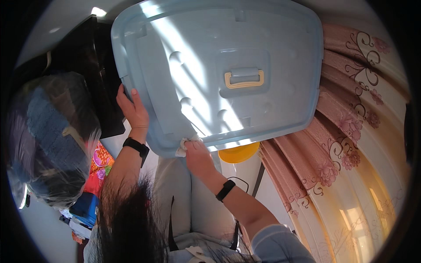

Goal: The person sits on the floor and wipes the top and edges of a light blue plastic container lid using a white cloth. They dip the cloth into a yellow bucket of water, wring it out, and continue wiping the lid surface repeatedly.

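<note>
- Sunlit pink curtains (346,131) with a dark scroll and flower print fill the right side of the view, folding down toward the lower right.
- A large pale blue plastic bin lid (219,70) takes up the upper middle, held up in front of the person with bright streaks of sunlight across it.
- On the lid's raised centre sits a blue carry handle with a yellow trim (244,79).
- The left hand (133,109) lies flat against the lid's left edge, fingers pressed together and pointing up, steadying it.
- A black wristband (137,147) circles the left wrist.
- The right hand (198,155) is at the lid's lower edge, its fingers bunched around a small white cloth (183,147) that is pressed against the rim.
- A second black band (225,190) sits on the right wrist.
- Just below the lid's lower edge, a yellow round thing (239,152) peeks out; most of it is hidden.
- To the left, a clear plastic bag stuffed with folded fabric (50,136) bulges beside a dark cabinet (94,61).
- Dark hair (127,219) hangs into the lower middle of the view.
</note>
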`<state>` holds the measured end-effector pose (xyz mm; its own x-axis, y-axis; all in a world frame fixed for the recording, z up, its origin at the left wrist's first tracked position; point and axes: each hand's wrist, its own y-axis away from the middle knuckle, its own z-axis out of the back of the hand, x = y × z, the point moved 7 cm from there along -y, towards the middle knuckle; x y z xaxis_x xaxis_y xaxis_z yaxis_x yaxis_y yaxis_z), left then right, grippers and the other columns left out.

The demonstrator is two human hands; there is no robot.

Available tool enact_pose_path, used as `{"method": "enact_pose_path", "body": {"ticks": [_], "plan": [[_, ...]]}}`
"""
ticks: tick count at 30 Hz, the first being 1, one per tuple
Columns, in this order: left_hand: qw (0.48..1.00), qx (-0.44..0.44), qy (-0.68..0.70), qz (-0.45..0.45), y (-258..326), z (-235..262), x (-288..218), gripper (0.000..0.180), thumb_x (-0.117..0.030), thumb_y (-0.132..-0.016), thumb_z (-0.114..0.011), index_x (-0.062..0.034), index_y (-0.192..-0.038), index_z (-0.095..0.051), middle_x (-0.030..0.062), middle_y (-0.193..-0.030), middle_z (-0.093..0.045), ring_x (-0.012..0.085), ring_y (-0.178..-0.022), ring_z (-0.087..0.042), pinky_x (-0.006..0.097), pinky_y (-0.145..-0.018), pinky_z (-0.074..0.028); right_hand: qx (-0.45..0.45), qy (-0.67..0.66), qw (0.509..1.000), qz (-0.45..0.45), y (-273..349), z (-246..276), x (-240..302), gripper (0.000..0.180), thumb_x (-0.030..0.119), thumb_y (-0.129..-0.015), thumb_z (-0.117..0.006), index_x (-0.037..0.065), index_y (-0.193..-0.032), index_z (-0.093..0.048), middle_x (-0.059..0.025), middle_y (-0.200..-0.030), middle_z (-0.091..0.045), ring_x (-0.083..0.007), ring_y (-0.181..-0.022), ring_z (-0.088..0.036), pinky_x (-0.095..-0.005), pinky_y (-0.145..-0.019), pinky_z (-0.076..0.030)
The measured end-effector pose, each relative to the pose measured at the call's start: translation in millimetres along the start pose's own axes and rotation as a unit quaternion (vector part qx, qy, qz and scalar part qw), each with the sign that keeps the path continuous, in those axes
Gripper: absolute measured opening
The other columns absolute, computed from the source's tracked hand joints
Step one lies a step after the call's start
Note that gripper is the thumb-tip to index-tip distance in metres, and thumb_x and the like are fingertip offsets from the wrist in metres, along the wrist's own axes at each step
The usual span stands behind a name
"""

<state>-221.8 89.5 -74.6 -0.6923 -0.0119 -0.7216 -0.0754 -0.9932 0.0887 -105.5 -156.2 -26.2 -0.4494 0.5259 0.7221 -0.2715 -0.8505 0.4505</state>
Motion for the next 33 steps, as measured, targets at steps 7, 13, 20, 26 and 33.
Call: {"method": "enact_pose_path", "body": {"ticks": [7,13,20,26,33], "plan": [[0.966,0.048,0.236,0.091,-1.6,3.4,13.0,0.051,-0.035,-0.11,-0.043,-0.0014,-0.148,-0.043,0.0155,-0.147,-0.047,0.0253,-0.132,-0.048,0.038,-0.116,-0.035,0.084,-0.113,0.987,-0.074,-34.2,-66.4,37.0,0.022,0.004,-0.095,-0.06,0.0,-0.116,-0.064,-0.018,-0.111,-0.07,-0.0355,-0.1,-0.067,-0.0407,-0.09,-0.053],[0.951,0.057,0.284,0.111,-1.1,4.5,13.0,0.055,-0.044,-0.108,-0.042,-0.0049,-0.148,-0.045,0.0121,-0.144,-0.049,0.0229,-0.132,-0.048,0.037,-0.116,-0.034,0.116,-0.496,0.812,-0.286,-111.8,3.5,20.6,0.026,0.011,-0.101,-0.054,0.002,-0.125,-0.06,-0.005,-0.108,-0.068,-0.0137,-0.101,-0.065,-0.0284,-0.088,-0.05],[0.966,0.037,0.241,0.089,-0.8,9.3,10.2,0.055,-0.042,-0.108,-0.04,-0.0039,-0.146,-0.049,0.014,-0.143,-0.047,0.0259,-0.131,-0.048,0.038,-0.116,-0.035,-0.074,-0.072,0.988,0.117,-306.0,92.4,135.2,0.03,0.019,-0.098,-0.063,0.008,-0.125,-0.061,-0.015,-0.109,-0.067,-0.0285,-0.102,-0.066,-0.0374,-0.091,-0.053],[0.967,0.016,0.237,0.096,3.6,14.0,11.1,0.054,-0.039,-0.108,-0.039,-0.0032,-0.147,-0.049,0.0144,-0.137,-0.05,0.0264,-0.127,-0.05,0.038,-0.113,-0.036,-0.155,0.183,0.913,0.329,-329.0,49.2,170.5,0.02,0.002,-0.086,-0.07,0.007,-0.106,-0.071,-0.0132,-0.101,-0.064,-0.0356,-0.095,-0.061,-0.0436,-0.088,-0.055],[0.899,0.038,0.411,0.148,-0.2,5.0,22.3,0.054,-0.039,-0.11,-0.034,-0.0044,-0.149,-0.047,0.0118,-0.137,-0.053,0.0236,-0.128,-0.051,0.037,-0.113,-0.037,0.005,0.179,0.912,0.37,-224.7,7.3,142.1,0.024,-0.009,-0.068,-0.065,0.003,-0.088,-0.058,-0.0142,-0.092,-0.059,-0.0344,-0.093,-0.057,-0.0419,-0.082,-0.049]]}}
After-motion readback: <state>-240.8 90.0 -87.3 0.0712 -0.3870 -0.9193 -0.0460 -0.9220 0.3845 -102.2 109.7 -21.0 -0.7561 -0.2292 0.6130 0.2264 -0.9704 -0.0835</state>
